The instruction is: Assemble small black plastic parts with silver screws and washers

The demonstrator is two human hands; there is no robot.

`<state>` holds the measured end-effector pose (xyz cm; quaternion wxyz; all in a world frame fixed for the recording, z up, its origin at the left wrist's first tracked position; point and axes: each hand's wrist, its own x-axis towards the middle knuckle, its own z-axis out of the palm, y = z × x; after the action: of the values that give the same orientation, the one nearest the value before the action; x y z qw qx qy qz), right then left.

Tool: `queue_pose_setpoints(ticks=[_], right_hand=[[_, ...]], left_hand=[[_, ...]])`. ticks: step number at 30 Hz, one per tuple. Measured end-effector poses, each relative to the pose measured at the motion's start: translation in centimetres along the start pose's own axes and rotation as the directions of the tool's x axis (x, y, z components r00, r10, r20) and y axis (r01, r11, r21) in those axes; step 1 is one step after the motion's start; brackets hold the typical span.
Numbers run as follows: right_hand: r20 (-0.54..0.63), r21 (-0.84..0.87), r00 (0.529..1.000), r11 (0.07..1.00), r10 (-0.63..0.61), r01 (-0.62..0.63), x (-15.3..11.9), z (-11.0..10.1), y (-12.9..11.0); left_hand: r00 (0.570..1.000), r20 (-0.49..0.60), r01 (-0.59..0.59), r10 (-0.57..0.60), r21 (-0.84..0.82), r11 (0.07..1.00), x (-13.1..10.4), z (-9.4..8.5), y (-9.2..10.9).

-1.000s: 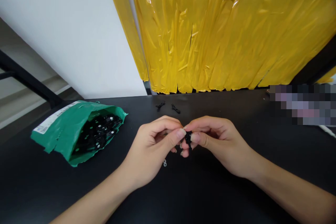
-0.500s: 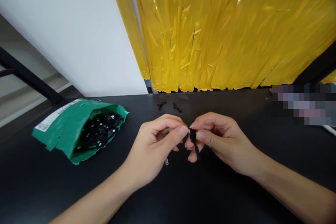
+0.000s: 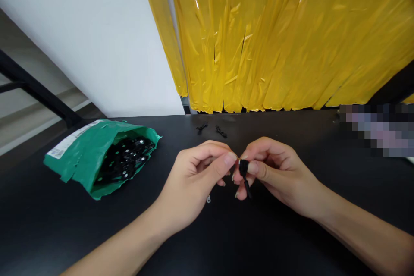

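My right hand [image 3: 270,167] pinches a small black part [image 3: 244,168] with a short stem that points down. A bright metallic spot shows on the part's left side. My left hand [image 3: 207,177] is closed, thumb and forefinger pressed together right beside that spot; whatever lies between these fingertips is too small to make out. Small pale washers [image 3: 208,199] lie on the table, partly hidden behind my left hand. Beyond my hands are two small black pieces, a left one [image 3: 202,127] and a right one [image 3: 221,131].
An open green bag [image 3: 77,155] with several black parts [image 3: 126,159] inside lies at the left on the black table [image 3: 200,241]. Yellow plastic strips [image 3: 274,51] and a white panel [image 3: 106,43] stand behind the table. A blurred-out patch [image 3: 381,131] covers the far right.
The whole view has shifted slightly, so most things appear a little further right. Both hands keep the same pinch around the black part.
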<state>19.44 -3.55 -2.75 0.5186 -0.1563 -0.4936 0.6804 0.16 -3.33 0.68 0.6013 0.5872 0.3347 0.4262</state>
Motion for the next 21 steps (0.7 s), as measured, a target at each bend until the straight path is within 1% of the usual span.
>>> queue_pose_setpoints(ticks=[2,3,5,8,9,11,13,15,17,21], right_hand=[[0.007,-0.017,1.000,1.000,0.020,-0.020,-0.07,-0.05,0.00],[0.009,-0.026,0.999,0.999,0.032,-0.032,-0.09,-0.05,-0.02],[0.007,-0.044,0.999,0.998,0.043,-0.043,-0.12,-0.03,-0.04],[-0.006,-0.058,1.000,0.998,0.030,-0.030,-0.08,-0.01,-0.05],[-0.007,-0.055,1.000,0.998,0.024,-0.024,-0.07,-0.03,-0.04],[-0.002,-0.050,1.000,0.999,0.018,-0.018,-0.05,-0.13,0.00],[0.008,-0.056,1.000,0.998,0.023,-0.022,-0.08,-0.27,0.04],[0.011,-0.069,0.999,0.997,0.033,-0.032,-0.14,-0.38,0.07],[0.008,-0.080,0.999,0.996,0.036,-0.036,-0.19,-0.41,0.08],[-0.003,-0.106,1.000,0.994,0.018,-0.018,-0.17,-0.28,0.07]], left_hand=[[0.999,-0.035,-0.031,0.031,0.006,0.999,-0.10,0.39,0.30],[0.999,-0.042,-0.024,0.024,-0.010,1.000,-0.13,0.49,0.39],[0.999,-0.019,0.025,-0.026,-0.071,0.997,-0.11,0.45,0.36],[0.990,0.049,0.139,-0.132,-0.179,0.974,0.05,-0.02,0.00],[0.988,0.063,0.150,-0.140,-0.194,0.969,0.11,-0.13,-0.10],[0.993,0.058,0.111,-0.103,-0.153,0.982,0.17,-0.14,-0.12],[0.999,0.025,0.027,-0.025,-0.077,0.997,0.15,0.13,0.08],[1.000,-0.016,-0.020,0.019,-0.035,0.999,0.06,0.44,0.35],[1.000,-0.015,-0.004,0.003,-0.062,0.998,-0.04,0.56,0.45],[0.995,0.070,0.089,-0.077,-0.201,0.975,-0.03,0.17,0.09]])
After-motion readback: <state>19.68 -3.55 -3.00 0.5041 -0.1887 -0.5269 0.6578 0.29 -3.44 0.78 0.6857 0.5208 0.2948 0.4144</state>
